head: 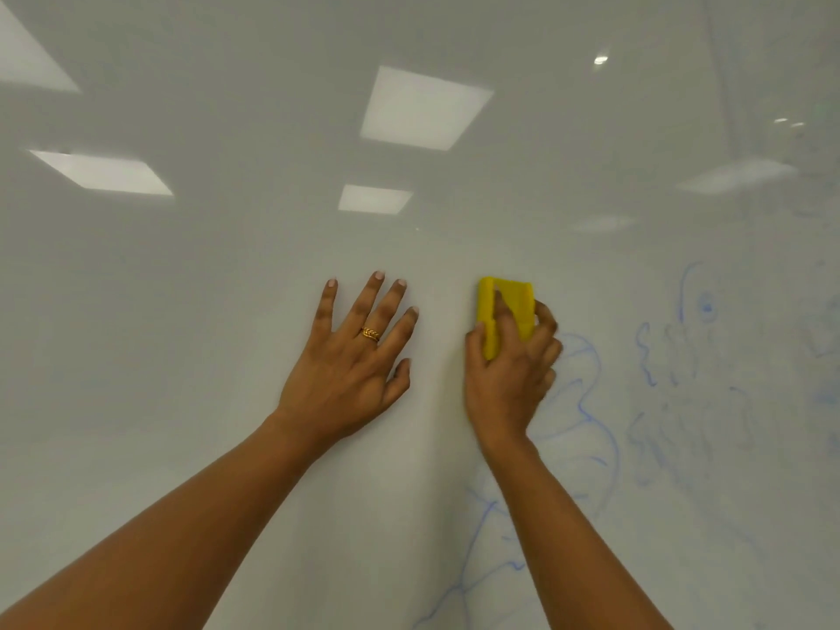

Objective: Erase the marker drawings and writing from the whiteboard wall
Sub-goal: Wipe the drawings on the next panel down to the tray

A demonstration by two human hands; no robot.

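Observation:
A glossy whiteboard wall (182, 311) fills the whole view. My right hand (509, 375) grips a yellow eraser (511, 306) and holds it flat against the board, just left of blue marker drawings (672, 384). More blue lines (472, 552) run down below my right forearm. Faded, smeared blue marks spread to the right edge. My left hand (354, 361) lies flat on the board with its fingers spread, a gold ring on one finger. It sits a hand's width left of the eraser.
The board to the left of and above my hands carries no marks, only reflections of ceiling light panels (422, 106). A faint vertical seam (727, 84) shows at the upper right.

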